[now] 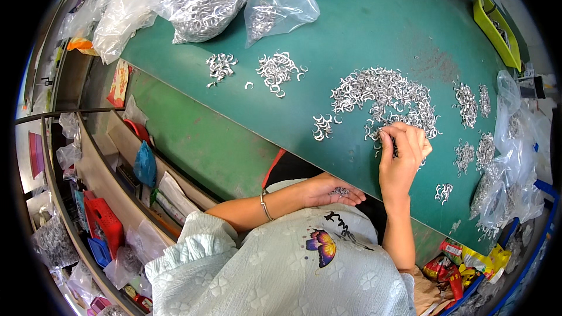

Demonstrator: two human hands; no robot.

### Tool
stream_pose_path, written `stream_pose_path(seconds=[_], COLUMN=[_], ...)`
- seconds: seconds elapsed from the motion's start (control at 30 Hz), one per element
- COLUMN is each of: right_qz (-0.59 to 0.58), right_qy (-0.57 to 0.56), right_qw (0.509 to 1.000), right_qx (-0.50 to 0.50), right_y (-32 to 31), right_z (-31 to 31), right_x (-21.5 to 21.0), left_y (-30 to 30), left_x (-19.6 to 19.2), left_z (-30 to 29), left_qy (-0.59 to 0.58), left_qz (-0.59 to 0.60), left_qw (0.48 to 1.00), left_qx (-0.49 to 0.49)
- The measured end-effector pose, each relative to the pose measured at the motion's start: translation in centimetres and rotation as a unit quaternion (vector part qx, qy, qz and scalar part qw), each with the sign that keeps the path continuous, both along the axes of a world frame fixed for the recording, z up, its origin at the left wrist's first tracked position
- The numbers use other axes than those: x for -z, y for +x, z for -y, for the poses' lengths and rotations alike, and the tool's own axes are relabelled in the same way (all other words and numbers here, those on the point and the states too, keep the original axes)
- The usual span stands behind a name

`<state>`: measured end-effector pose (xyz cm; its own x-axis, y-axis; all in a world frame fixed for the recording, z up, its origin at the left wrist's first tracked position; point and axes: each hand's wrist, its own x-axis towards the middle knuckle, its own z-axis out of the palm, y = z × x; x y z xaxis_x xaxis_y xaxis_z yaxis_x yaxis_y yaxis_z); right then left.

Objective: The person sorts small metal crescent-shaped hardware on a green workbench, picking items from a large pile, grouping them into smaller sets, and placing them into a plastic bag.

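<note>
My right hand (404, 149) is bent over the near edge of a large pile of small silvery crescent-shaped metal pieces (380, 90). Thumb and fingertips meet in a pinch, and what is between them is too small to make out. Palm up, my left hand (336, 191) rests low beside the table's near edge. Several small curved metal pieces (339, 191) lie in its cupped palm. A small cluster of crescents (322, 127) sits left of the large pile. Two more heaps, one small (221, 66) and one larger (280, 73), lie farther left.
On the green table (363, 23), clear bags of metal pieces (205, 9) stand at the far left. Small heaps (466, 105) and a plastic bag (512, 158) line the right side. A green basket (497, 29) stands far right. Shelving (111, 181) lies left of me.
</note>
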<state>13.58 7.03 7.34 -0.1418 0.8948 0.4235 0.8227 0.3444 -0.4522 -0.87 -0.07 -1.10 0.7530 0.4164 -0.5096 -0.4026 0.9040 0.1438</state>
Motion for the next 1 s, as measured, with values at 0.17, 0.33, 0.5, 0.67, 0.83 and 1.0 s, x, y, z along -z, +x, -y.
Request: stream_pose_path(seconds=[0.17, 0.33, 0.5, 0.67, 0.83, 1.0], right_qz=[-0.086, -0.335, -0.321, -0.192, -0.131, -0.164], right_qy=[-0.053, -0.206, -0.232, -0.162, -0.155, -0.177], right_qw=[0.995, 0.919, 0.918, 0.961, 0.967, 0.948], right_qx=[0.013, 0.029, -0.036, -0.117, -0.155, -0.206], right_y=[0.7, 0.3, -2.0, -6.6, -10.8, -11.1], right_z=[0.1, 0.5, -0.9, -3.8, -7.0, -7.7], right_x=[-0.3, -0.5, -1.4, -1.4, -1.4, -0.8], left_y=[0.0, 0.0, 0.0, -0.1, -0.1, -0.9], left_x=[0.2, 0.2, 0.5, 0.9, 1.4, 1.0], left_z=[0.0, 0.0, 0.1, 0.4, 0.4, 0.3], left_qy=[-0.003, 0.007, 0.0, -0.003, -0.001, -0.007], left_qz=[0.004, 0.001, 0.017, 0.032, 0.042, 0.035], left_qw=[1.0, 1.0, 1.0, 0.999, 0.999, 0.999], left_qx=[-0.001, 0.004, 0.001, -0.006, 0.004, -0.003])
